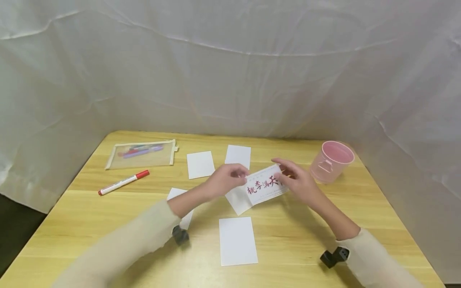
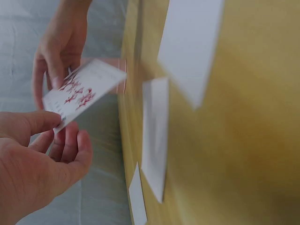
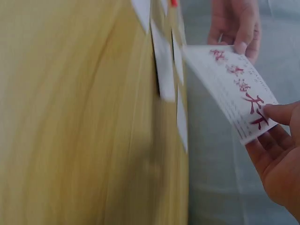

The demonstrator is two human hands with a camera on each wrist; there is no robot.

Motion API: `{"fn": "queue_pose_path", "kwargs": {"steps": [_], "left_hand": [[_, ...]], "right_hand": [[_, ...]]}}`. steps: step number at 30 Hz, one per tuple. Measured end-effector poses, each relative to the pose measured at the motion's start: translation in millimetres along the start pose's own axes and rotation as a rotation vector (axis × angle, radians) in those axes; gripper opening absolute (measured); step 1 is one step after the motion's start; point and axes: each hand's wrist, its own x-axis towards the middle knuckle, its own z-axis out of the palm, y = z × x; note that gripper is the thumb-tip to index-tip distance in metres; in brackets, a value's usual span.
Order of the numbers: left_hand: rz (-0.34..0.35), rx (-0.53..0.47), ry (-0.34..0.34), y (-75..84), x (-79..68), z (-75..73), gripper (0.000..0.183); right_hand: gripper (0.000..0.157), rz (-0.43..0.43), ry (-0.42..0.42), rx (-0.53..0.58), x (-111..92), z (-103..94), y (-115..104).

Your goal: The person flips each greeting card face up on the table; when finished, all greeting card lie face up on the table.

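Note:
A white card [image 1: 264,188] printed with red Chinese characters is held above the table by both hands. My left hand [image 1: 227,180] pinches its left end between thumb and fingers. At the opposite end, my right hand [image 1: 297,180] grips it, the thumb on the printed face and the fingers behind. In the right wrist view the printed side of the card [image 3: 239,89] shows almost whole, tilted. Below the held card lies a blank white card [image 1: 238,203], partly covered from the head view.
More blank white cards lie around: two behind [image 1: 200,164], one in front [image 1: 238,241], one partly under the left forearm [image 1: 187,220]. At left are a mesh pencil pouch [image 1: 158,160] with pens and a red-capped marker [image 1: 123,183]. A pink cup [image 1: 325,170] stands at right.

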Motion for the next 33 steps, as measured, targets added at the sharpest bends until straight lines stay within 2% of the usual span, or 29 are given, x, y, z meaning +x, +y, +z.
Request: {"fn": "queue_pose_path", "kwargs": {"steps": [5, 9, 12, 15, 20, 24, 30, 33], "left_hand": [[-0.009, 0.080, -0.039, 1.1, 53.3, 8.0, 0.021], [-0.012, 0.156, -0.034, -7.1, 93.6, 18.5, 0.017], [-0.014, 0.217, -0.030, -14.4, 116.4, 26.2, 0.014], [-0.019, 0.305, -0.032, -21.3, 132.7, 31.9, 0.014], [-0.046, 0.479, -0.024, -30.6, 148.9, 37.8, 0.013], [-0.051, 0.554, -0.005, -35.6, 156.8, 41.3, 0.011], [-0.043, 0.540, -0.003, -36.7, 159.2, 43.5, 0.011], [-0.014, 0.482, -0.010, -33.5, 155.4, 39.5, 0.011]], "right_hand": [[0.043, 0.060, 0.039, -0.015, 19.3, -15.4, 36.5], [0.041, 0.162, 0.051, -0.068, 32.5, -25.3, 66.5], [0.039, 0.241, 0.047, -0.113, 40.1, -28.4, 83.2], [0.036, 0.280, 0.054, -0.164, 46.0, -28.0, 96.2], [0.034, 0.280, 0.039, -0.267, 53.6, -22.1, 113.3], [0.034, 0.287, 0.026, -0.292, 57.4, -16.7, 118.1], [0.035, 0.263, 0.033, -0.297, 57.6, -13.3, 117.3], [0.038, 0.273, 0.055, -0.278, 55.9, -13.5, 114.6]]}}
